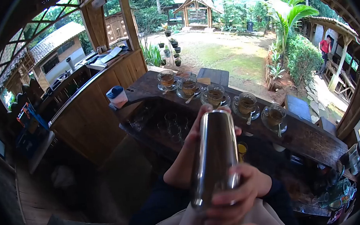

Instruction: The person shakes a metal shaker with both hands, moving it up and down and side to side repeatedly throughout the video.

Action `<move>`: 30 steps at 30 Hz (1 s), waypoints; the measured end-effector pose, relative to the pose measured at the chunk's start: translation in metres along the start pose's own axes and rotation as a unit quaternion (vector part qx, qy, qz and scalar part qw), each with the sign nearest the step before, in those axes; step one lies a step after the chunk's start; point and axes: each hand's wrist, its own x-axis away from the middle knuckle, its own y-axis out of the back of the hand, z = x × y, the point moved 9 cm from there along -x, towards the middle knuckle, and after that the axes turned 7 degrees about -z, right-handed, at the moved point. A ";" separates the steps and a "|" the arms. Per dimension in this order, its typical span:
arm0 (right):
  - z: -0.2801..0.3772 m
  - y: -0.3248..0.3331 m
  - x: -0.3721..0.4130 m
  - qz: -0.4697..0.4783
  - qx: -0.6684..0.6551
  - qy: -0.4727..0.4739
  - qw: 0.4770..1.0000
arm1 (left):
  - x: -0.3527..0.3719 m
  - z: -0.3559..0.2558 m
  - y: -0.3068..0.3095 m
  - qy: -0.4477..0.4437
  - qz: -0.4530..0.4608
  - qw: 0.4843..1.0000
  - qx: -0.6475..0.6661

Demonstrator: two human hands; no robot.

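Observation:
A shiny metal cylinder, like a shaker (217, 152), is held tilted in front of my body. My left hand (194, 130) wraps round its far end from behind, partly hidden by the metal. Lower down, my right hand (238, 191) grips the near end, its fingers across the surface. Just beyond, on the dark wooden counter (306, 140), several glass cups of brown drink stand on saucers with spoons, among them one cup (215, 93) right behind the shaker and another (247, 103) to its right.
A lidded tub (117, 96) stands at the counter's left end. Empty glasses (172, 126) sit on a lower shelf. More glassware (345, 188) is at the lower right. A yellow item (242, 148) lies beside the shaker. A person in red (324, 47) stands far off.

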 end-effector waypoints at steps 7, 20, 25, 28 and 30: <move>-0.107 0.044 0.029 0.093 0.073 -0.466 0.877 | 0.053 0.007 0.109 0.024 -0.454 0.855 -0.252; -0.091 0.036 0.007 0.139 0.040 -0.424 0.894 | 0.036 0.007 0.090 -0.022 -0.394 0.847 -0.355; -0.023 0.014 -0.048 0.227 -0.025 -0.187 0.955 | 0.010 0.029 -0.002 0.152 -0.210 0.963 0.071; 0.028 0.027 -0.029 0.073 -0.015 0.195 0.978 | -0.005 0.006 -0.028 -0.090 0.022 0.993 -0.070; -0.025 0.023 -0.017 0.164 -0.003 -0.065 0.984 | 0.024 0.006 0.024 0.059 -0.314 0.932 -0.173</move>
